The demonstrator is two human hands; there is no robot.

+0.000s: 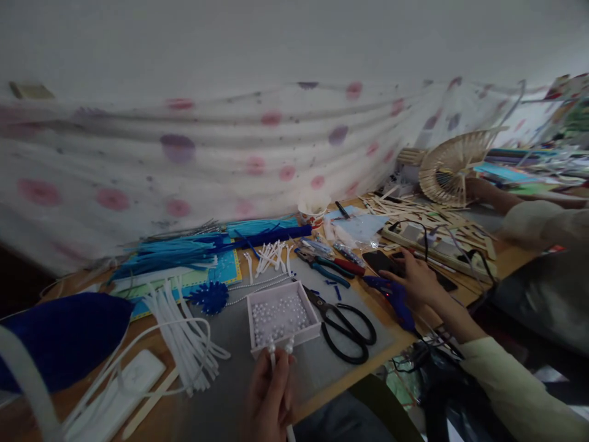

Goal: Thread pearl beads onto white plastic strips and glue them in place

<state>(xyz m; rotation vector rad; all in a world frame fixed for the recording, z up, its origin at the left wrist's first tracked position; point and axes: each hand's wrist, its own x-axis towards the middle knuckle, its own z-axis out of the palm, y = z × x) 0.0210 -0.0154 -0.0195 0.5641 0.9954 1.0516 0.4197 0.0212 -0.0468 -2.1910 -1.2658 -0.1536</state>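
Observation:
My left hand (pixel 270 396) is closed around thin white stems, each with a white pearl bead (pixel 289 347) at its tip, just in front of a small white box (pixel 285 339) of loose pearls. My right hand (pixel 418 279) reaches over a dark phone (pixel 380 261) with its fingers stretched out and apart. Right beside that hand lies a blue glue gun (pixel 391 299) with a small red light; whether they touch is unclear. Black-handled scissors (pixel 348 331) rest against the box's right side. Pliers with teal and red handles (pixel 329 268) lie behind the scissors.
White pipe cleaners (pixel 191 344), a blue spiky pom-pom (pixel 212 297) and blue pipe cleaners (pixel 179 252) lie to the left. Wooden sticks (pixel 427 215) and a power strip (pixel 442 250) spread at the right. Another person's hand (pixel 488 193) holds a wooden fan (pixel 444 169).

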